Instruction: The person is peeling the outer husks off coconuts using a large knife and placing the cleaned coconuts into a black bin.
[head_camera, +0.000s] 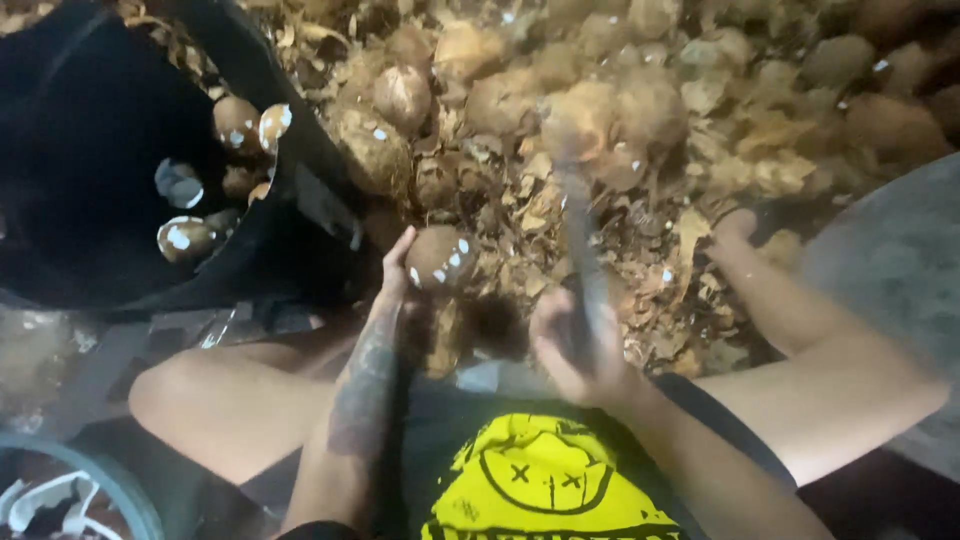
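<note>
Head view: the left hand grasps a brown coconut, partly chipped white, just in front of the knees. The right hand is clenched on the handle of a blurred blade that points up over the husk pile. At left, a black tub holds several peeled coconuts flecked with white. Whole coconuts lie beyond on the pile.
</note>
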